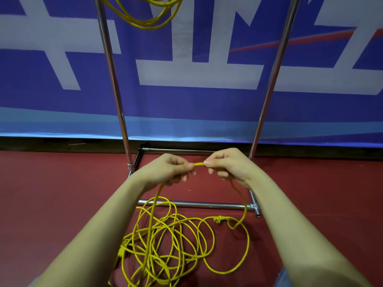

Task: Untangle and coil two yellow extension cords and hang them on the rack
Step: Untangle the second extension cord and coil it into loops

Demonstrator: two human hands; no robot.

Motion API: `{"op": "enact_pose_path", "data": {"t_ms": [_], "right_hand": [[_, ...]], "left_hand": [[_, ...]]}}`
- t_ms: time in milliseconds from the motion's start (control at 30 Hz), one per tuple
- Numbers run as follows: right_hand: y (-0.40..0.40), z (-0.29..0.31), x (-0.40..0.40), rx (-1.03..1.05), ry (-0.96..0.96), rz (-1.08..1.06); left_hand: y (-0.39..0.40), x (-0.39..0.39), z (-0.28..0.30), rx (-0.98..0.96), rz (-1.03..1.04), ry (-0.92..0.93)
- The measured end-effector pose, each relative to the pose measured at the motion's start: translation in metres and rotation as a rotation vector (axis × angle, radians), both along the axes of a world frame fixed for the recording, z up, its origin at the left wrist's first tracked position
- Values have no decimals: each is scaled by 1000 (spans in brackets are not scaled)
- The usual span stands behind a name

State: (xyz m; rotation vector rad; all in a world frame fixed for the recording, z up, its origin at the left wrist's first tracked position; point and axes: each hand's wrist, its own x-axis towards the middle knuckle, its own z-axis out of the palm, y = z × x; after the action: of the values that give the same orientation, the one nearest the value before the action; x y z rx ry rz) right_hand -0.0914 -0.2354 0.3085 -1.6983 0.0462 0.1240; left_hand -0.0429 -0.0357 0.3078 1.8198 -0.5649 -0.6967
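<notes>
Both hands are up in front of me at the foot of the rack: my left hand (pixel 173 167) and my right hand (pixel 226 164) each pinch the same short stretch of the loose yellow cord (pixel 199 164), fingers curled round it, fingertips nearly meeting. From each fist a strand drops to the tangled heap (pixel 165 241) on the red floor (pixel 41 204), below and nearer me than my hands. Its plug (pixel 218 220) lies under my right wrist, just beside a small loop.

Above my hands, the other cord (pixel 145 15) already hangs coiled from the rack (pixel 113 79), so I judge one cord done and this one at the untangling stage, with coiling not yet begun.

Next I would need to draw the hands apart and feed cord through, following one strand out of the heap without tightening the crossings.

I cannot tell whether the heap holds true knots or only overlapping loops. My left forearm covers its near-left edge, the frame cuts its bottom, and the rack's top bar is out of view.
</notes>
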Motion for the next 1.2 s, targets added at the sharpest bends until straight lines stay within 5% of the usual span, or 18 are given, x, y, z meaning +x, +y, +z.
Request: {"op": "enact_pose_path", "data": {"t_ms": [267, 467, 700, 967, 1200], "right_hand": [[-7, -10, 9, 82, 71, 115], [-28, -25, 9, -152, 111, 47], [-36, -17, 7, 28, 45, -58], [-32, -4, 4, -140, 13, -50], [-8, -2, 1, -124, 0, 63]], "left_hand": [[17, 15, 5, -230, 307, -61], [37, 30, 10, -356, 612, -55], [32, 24, 10, -55, 446, -5], [29, 21, 15, -265, 431, -74], [6, 8, 6, 46, 97, -171]]}}
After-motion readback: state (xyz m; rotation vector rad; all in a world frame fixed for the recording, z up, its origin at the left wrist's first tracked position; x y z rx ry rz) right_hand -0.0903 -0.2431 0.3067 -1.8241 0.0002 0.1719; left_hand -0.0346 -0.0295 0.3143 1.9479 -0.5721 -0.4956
